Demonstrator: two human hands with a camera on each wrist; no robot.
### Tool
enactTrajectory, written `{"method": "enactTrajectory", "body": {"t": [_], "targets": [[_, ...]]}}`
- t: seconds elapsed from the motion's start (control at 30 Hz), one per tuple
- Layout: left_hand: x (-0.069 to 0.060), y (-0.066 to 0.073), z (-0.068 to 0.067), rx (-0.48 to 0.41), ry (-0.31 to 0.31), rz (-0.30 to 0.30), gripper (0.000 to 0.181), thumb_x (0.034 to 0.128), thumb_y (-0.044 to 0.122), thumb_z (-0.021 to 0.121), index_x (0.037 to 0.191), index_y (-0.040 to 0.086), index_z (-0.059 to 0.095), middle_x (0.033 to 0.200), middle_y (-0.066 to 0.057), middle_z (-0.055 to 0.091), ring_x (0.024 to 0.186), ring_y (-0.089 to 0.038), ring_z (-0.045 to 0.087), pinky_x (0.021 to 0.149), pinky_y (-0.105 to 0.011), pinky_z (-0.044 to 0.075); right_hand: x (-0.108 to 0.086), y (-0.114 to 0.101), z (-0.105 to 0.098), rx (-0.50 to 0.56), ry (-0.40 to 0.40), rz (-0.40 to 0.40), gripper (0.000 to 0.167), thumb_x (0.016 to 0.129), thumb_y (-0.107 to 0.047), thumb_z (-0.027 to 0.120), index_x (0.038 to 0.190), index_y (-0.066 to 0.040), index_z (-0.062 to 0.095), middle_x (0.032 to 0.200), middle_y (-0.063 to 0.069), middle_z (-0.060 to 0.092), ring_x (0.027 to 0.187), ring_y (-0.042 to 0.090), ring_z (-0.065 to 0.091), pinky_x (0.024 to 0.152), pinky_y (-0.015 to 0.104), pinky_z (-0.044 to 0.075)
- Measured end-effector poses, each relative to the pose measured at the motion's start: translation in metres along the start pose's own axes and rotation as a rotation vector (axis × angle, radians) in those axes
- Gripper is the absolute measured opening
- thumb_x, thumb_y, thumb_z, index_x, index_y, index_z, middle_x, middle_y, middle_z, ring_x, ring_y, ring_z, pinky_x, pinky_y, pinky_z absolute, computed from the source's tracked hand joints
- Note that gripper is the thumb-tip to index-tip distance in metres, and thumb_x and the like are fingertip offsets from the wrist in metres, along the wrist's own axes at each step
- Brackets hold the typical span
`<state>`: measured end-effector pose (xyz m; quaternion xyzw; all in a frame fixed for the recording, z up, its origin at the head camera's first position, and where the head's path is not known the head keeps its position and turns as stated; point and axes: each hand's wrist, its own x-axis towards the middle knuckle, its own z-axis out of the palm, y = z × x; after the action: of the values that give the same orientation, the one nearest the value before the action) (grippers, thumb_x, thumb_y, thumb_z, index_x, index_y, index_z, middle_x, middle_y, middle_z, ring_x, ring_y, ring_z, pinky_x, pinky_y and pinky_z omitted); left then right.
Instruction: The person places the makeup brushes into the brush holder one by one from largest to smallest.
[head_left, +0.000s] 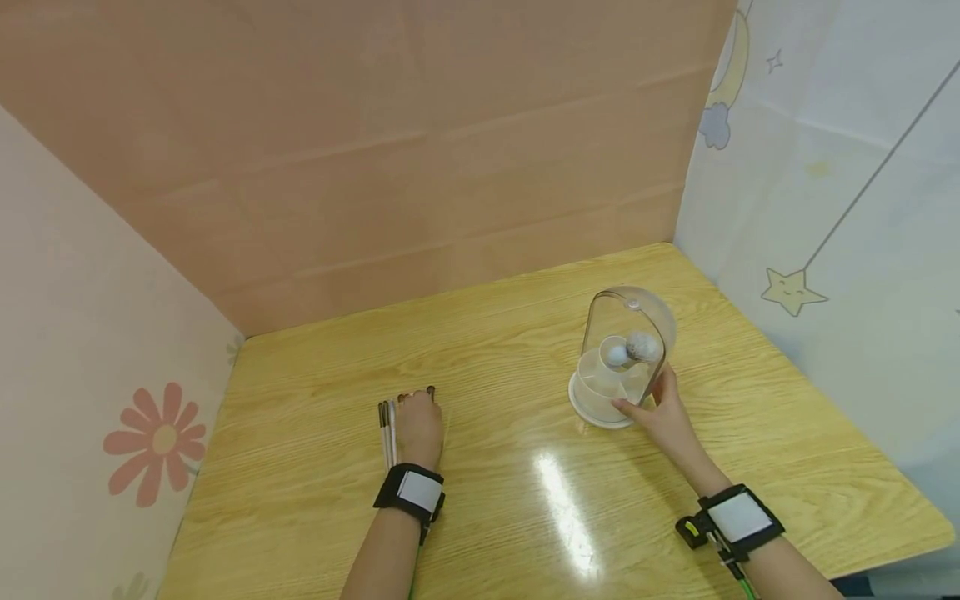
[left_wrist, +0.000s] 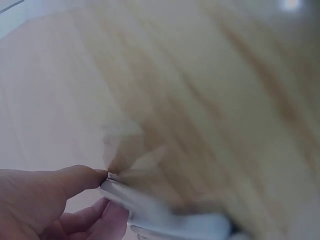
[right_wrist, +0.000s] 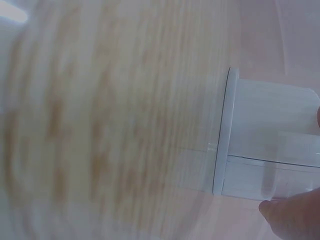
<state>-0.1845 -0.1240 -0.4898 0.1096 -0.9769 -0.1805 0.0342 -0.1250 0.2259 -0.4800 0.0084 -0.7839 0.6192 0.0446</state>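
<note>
In the head view my left hand [head_left: 420,429] lies low over several slim pale sticks [head_left: 387,433] with dark ends, near the table's left middle. Dark tips also show just past its knuckles. The left wrist view has the thumb and curled fingers pinching the end of a pale stick [left_wrist: 135,197], which is blurred. On the right, my right hand [head_left: 667,417] grips the lower side of a clear domed container [head_left: 600,333] with a white base. Inside it are a white cup-like insert, a smooth white ball [head_left: 617,356] and a speckled greyish ball [head_left: 642,346].
The wood-patterned table [head_left: 487,367] meets a plain tan backdrop [head_left: 412,167] at the back. Patterned panels stand at both sides, the right one with a star [head_left: 792,291]. A bright reflection lies on the tabletop between the hands.
</note>
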Motion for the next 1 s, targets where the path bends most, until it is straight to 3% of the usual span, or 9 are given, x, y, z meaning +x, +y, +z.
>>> {"method": "enactTrajectory", "body": {"t": [0.33,0.47,0.6,0.8,1.0], "targets": [[-0.004,0.017,-0.012,-0.11,-0.074,0.048,0.017,0.0908,0.011,0.063,0.084,-0.004,0.064,0.072,-0.016,0.067,0.059,-0.023,0.063,0.048,-0.031,0.046,-0.001,0.001,-0.001,-0.03,-0.008,0.031,0.105,0.087,-0.011,0.07,0.151,-0.009,-0.013,0.158,0.025,-0.006,0.143,0.052,-0.003,0.113,0.067,0.003],[-0.006,0.033,-0.02,-0.233,-0.08,0.073,0.016,0.0929,0.012,0.06,0.09,-0.003,0.062,0.073,-0.014,0.064,0.054,-0.017,0.053,0.046,-0.025,0.038,-0.001,0.0,-0.002,-0.036,-0.013,0.044,0.105,0.087,-0.012,0.07,0.151,-0.009,-0.013,0.158,0.025,-0.007,0.143,0.052,-0.003,0.113,0.067,0.004],[-0.013,0.056,-0.028,-0.359,-0.01,0.173,0.016,0.0932,0.015,0.061,0.096,-0.001,0.064,0.083,-0.013,0.067,0.061,-0.016,0.058,0.049,-0.024,0.042,-0.001,0.001,-0.002,-0.032,-0.01,0.047,0.105,0.087,-0.011,0.07,0.151,-0.009,-0.013,0.158,0.025,-0.007,0.143,0.052,-0.002,0.113,0.068,0.004],[-0.032,0.093,-0.042,-0.571,0.118,0.369,0.02,0.092,0.015,0.063,0.105,0.0,0.065,0.092,-0.011,0.068,0.077,-0.019,0.066,0.059,-0.023,0.053,-0.001,0.001,-0.002,-0.025,-0.009,0.043,0.105,0.086,-0.011,0.07,0.151,-0.009,-0.013,0.158,0.024,-0.007,0.143,0.052,-0.003,0.113,0.068,0.004],[-0.047,0.123,-0.052,-0.905,0.1,0.469,0.021,0.0924,0.013,0.063,0.108,-0.002,0.063,0.097,-0.015,0.067,0.087,-0.023,0.067,0.071,-0.023,0.057,0.0,0.002,0.0,-0.03,0.006,0.024,0.106,0.086,-0.01,0.07,0.151,-0.009,-0.013,0.157,0.026,-0.005,0.143,0.052,-0.001,0.114,0.066,0.004]]}}
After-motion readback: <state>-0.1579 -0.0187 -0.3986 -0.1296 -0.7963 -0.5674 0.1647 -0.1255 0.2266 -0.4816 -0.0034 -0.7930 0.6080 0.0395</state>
